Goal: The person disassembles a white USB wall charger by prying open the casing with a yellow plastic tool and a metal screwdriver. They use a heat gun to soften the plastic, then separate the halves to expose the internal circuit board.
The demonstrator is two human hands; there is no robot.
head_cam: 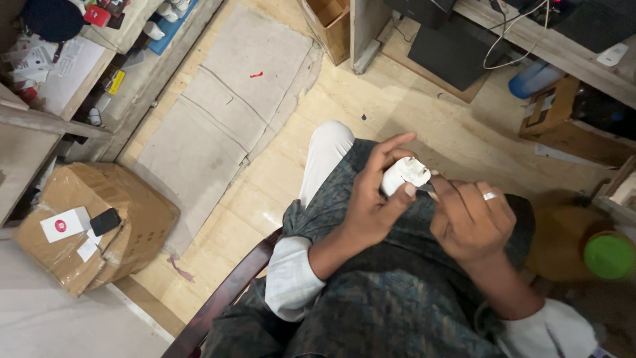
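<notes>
Gripping a small white plug-like block (405, 175) above the lap, the left hand (371, 199) pinched it between thumb and fingers, while the right hand (472, 219), at three o'clock, curled closed around a thin dark tool (427, 189) touching it; a cardboard box (99, 229) sat at nine o'clock.

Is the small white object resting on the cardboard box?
No, the left hand holds the small white object above the lap, away from the cardboard box.

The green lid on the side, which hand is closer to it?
Right. The right hand is just across from the green lid, not touching it. The left hand is farther away, its fingers wrapped round a small white plug-like thing.
</notes>
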